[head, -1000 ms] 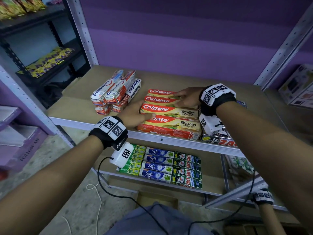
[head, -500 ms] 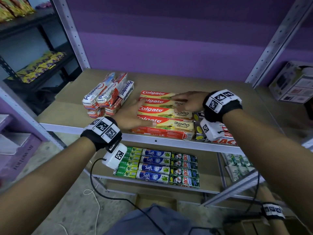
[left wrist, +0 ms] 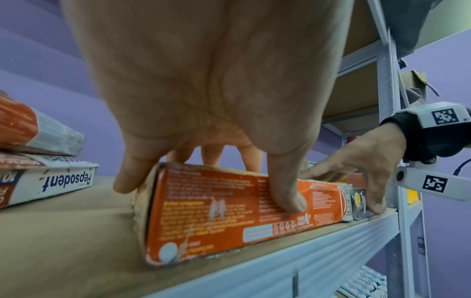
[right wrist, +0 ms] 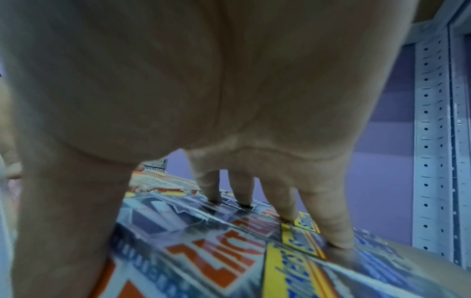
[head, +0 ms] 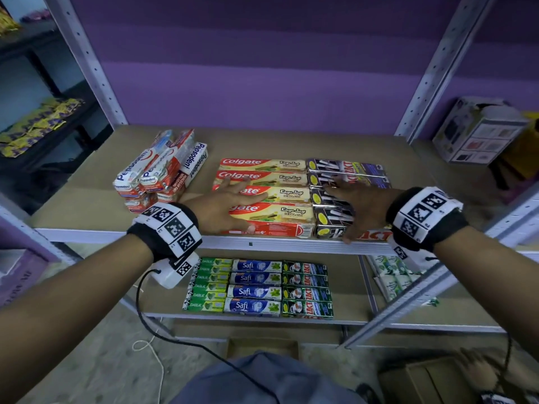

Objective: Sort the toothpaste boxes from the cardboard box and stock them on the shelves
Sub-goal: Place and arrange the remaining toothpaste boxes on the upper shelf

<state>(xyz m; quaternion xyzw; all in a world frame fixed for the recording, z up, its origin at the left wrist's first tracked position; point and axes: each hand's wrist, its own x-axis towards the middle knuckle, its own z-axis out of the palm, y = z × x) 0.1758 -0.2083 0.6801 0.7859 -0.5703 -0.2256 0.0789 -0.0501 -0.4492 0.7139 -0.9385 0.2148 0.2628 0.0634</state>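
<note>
Left hand: the left hand (head: 217,209) lay spread, fingers straight, flat on the Colgate boxes (head: 271,196), thumb down the front face of the nearest one.
Right hand: the right hand (head: 354,208) pressed open-fingered on the black Zact boxes (head: 347,182); thumb at the shelf's front edge.
Colgate boxes: four in a row, mid-shelf, touching the Zact row at their 3 o'clock.
Pepsodent boxes: the Pepsodent boxes (head: 163,173) were piled loosely at 9 o'clock, apart from the Colgate.
Upper shelf: the upper shelf (head: 87,205) carried all three brands.
Lower shelf: the lower shelf (head: 388,317), at 6 o'clock, held neat rows: Darlie boxes (head: 208,284), Safi boxes (head: 253,285), green Zact boxes (head: 306,288).
</note>
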